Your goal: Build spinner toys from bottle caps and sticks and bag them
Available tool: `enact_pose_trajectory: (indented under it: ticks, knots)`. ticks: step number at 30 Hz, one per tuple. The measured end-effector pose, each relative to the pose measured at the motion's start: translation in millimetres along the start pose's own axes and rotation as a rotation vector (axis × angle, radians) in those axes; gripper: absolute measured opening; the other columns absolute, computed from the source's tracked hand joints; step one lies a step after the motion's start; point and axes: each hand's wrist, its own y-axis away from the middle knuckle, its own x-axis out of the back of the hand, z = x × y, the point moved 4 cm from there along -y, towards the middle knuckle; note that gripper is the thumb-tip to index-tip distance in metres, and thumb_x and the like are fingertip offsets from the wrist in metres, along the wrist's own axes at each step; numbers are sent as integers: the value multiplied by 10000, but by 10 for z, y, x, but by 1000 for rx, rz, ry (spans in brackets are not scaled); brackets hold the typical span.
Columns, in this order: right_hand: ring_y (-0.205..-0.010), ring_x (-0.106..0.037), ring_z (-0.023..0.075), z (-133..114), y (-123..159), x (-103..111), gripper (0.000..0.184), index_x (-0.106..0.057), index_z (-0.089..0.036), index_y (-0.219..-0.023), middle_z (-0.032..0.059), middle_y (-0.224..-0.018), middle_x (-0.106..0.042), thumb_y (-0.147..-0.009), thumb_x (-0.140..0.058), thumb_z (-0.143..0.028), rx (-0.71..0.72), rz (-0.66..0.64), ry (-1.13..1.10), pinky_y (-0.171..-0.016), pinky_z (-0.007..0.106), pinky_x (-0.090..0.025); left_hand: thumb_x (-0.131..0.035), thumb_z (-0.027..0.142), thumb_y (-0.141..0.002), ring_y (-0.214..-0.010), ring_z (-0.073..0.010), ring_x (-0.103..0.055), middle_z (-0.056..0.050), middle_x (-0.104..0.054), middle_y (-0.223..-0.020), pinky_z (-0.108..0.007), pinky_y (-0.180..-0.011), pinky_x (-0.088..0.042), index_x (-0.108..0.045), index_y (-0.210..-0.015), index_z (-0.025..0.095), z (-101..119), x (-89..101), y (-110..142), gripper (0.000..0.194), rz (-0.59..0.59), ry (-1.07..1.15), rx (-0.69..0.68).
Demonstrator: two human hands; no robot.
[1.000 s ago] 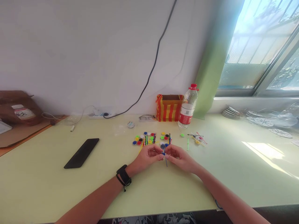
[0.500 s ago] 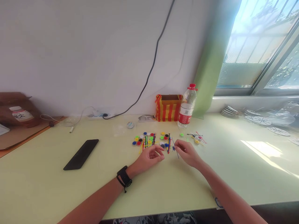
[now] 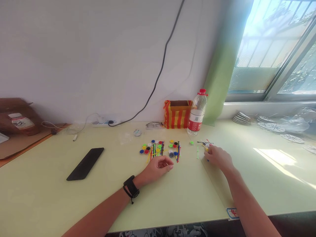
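Observation:
My left hand (image 3: 159, 167) rests on the table with loosely curled fingers, a gap showing between thumb and fingertips and nothing visible in it. Just beyond it lie thin coloured plastic arrows (image 3: 178, 153) and small round plastic discs (image 3: 146, 152) in several colours. My right hand (image 3: 218, 158) is at the right-hand group of pieces, fingers pinched down at the table. A bit of a blue spinner (image 3: 207, 160), an arrow on a disc, shows under those fingertips; the rest is hidden. Beside this hand are a black arrow (image 3: 205, 142) and a green arrow (image 3: 197, 152).
A striped red-and-yellow box (image 3: 178, 117) and a bottle (image 3: 196, 113) stand by the wall. A black phone-like slab (image 3: 85, 164) lies at left. A green disc (image 3: 191, 143) sits near the bottle. White patterned discs (image 3: 271, 126) lie at far right.
My right hand has moved right, carrying the blue spinner from beside the arrows to the right-hand group. My left hand has stayed in place.

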Motion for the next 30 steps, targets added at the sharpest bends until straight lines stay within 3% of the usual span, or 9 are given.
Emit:
enact_pose_trajectory:
  ticks: [6, 10, 14, 17, 23, 26, 30]
  knots:
    - [-642, -566, 197, -3, -55, -8, 95, -536, -237, -802, 39, -811, -679, -869, -542, -304, 58, 136, -52, -549, 289, -299, -750, 419, -871, -839, -162, -623, -45, -691, -908, -295, -786, -510, -729, -959, 175, 17, -4, 1, 260, -17, -16, -1]
    - [-769, -622, 218, -80, -65, -17, 99, -615, -249, -909, 46, -895, -699, -880, -521, -246, 220, 222, -133, -579, 297, -354, -755, 416, -868, -834, -162, -627, -43, -694, -899, -295, -789, -511, -733, -948, 180, 28, -11, 4, 250, -17, -18, -3]
    - [-951, -638, 252, -187, -61, -99, 227, -709, -255, -952, 62, -941, -709, -883, -506, -180, 386, 178, -124, -656, 315, -403, -752, 410, -872, -832, -161, -627, -42, -694, -899, -295, -793, -508, -733, -947, 180, 38, -15, 6, 242, -20, -11, -1]
    - [-903, -640, 241, -239, -64, -153, 235, -734, -254, -896, 57, -900, -707, -890, -515, -171, 430, 112, -92, -660, 317, -391, -750, 405, -874, -833, -159, -624, -42, -692, -901, -293, -792, -505, -732, -949, 179, 42, -12, 6, 238, -22, -9, 0]
    - [-863, -647, 216, -274, -56, -175, 178, -660, -228, -836, 48, -894, -707, -883, -505, -154, 478, 66, -114, -654, 295, -383, -751, 407, -868, -833, -163, -624, -47, -694, -898, -297, -792, -502, -731, -935, 173, 57, -11, 9, 244, -24, -12, 6]
    - [-844, -636, 222, -239, -53, -169, 124, -646, -234, -915, 50, -911, -710, -874, -536, -193, 411, 109, -113, -631, 293, -366, -752, 417, -866, -823, -163, -622, -46, -694, -891, -299, -788, -503, -734, -931, 175, 68, -14, 9, 252, -24, -18, 3]
    - [-804, -614, 218, -210, -38, -171, 123, -607, -225, -805, 58, -874, -700, -877, -515, -187, 332, 110, -76, -578, 287, -313, -755, 429, -863, -821, -163, -624, -42, -693, -883, -297, -785, -504, -735, -920, 180, 85, -19, 12, 257, -26, -22, 7]
